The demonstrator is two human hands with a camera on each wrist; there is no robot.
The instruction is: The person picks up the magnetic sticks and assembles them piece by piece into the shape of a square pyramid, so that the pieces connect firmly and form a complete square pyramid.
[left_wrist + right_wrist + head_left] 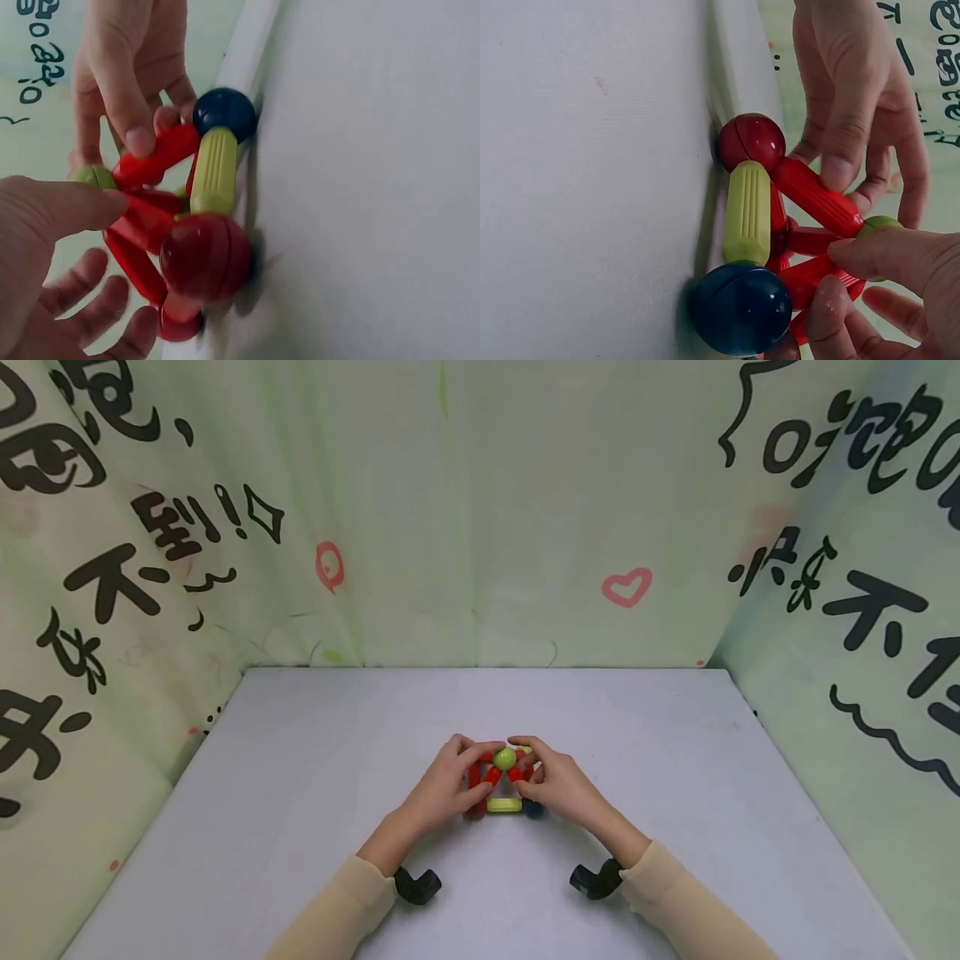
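A pyramid-like frame of magnetic building rods and balls stands on the table. A light green ball (505,759) tops it, with red rods sloping down. Along the near base runs a yellow-green rod (504,806) between a dark red ball (206,256) and a dark blue ball (741,309). My left hand (456,777) pinches the left sloping red rod (816,196), index finger near the top ball. My right hand (557,783) pinches the right sloping red rod (159,156) between thumb and fingers. The hands partly hide the frame's far side.
The frame rests on a white table (337,718) before a printed curtain (525,527) that hangs along the back and both sides. Black wrist-worn devices (417,887) sit under both wrists, near the tabletop.
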